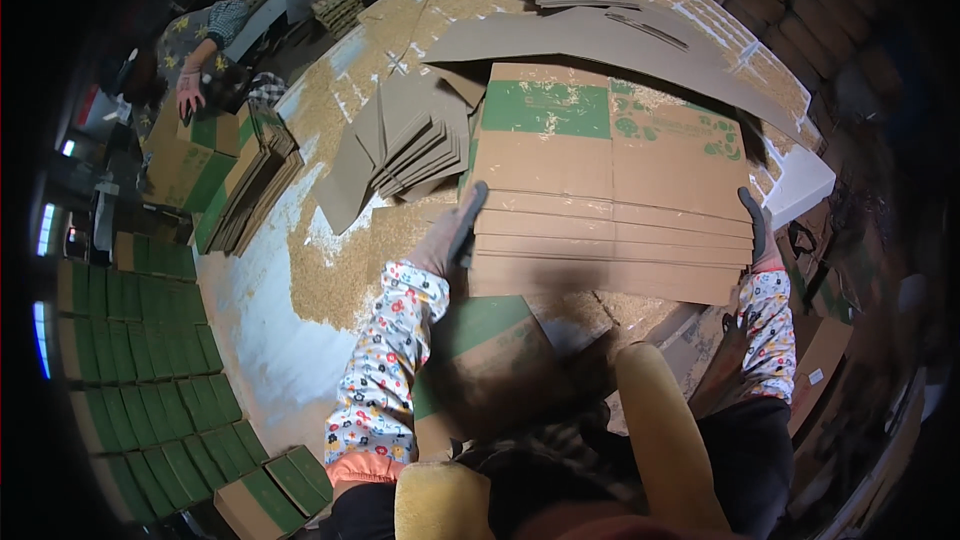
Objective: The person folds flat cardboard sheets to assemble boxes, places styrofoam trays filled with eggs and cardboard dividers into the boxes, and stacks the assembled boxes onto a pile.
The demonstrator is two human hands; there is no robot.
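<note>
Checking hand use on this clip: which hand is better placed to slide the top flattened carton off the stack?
Probably the left hand: its gloved fingers lie on top of the flattened carton stack at its near left corner. The right hand only presses the stack's right edge.

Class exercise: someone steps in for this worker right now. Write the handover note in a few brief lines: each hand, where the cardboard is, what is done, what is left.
Left hand: gloved, gripping the left edge of the stack of flattened boxes.
Right hand: gloved, gripping the stack's right edge.
The stack lies on the table, which is strewn with sawdust-like bits; loose cardboard sheets lie to its left.
Done: boxes gathered into one stack, held from both sides.
Left: the edges look uneven, so it probably still needs squaring up.
A co-worker's hand works at another pile far left.
</note>
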